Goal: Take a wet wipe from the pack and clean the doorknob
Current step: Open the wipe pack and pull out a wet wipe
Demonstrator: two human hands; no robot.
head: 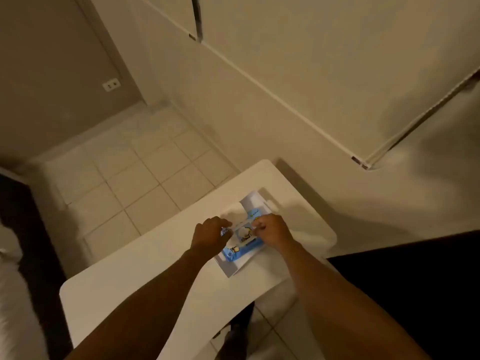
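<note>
A blue wet wipe pack [240, 249] lies on a small white table [155, 268], near its far right end. My left hand [211, 233] presses down on the pack's left side, fingers curled over it. My right hand [272, 229] is at the pack's right side, its fingertips pinched at the lid area near the round white label. The pack's white flap [253, 201] stands open behind the hands. What the right fingertips pinch is too small to make out. No doorknob is in view.
White wardrobe doors [285, 61] rise behind the table. Pale floor tiles [145, 172] spread to the left, with a wall socket [111, 85] above them. A bed with dark frame [31, 242] lies along the left edge. A dark surface [415, 281] sits at the right.
</note>
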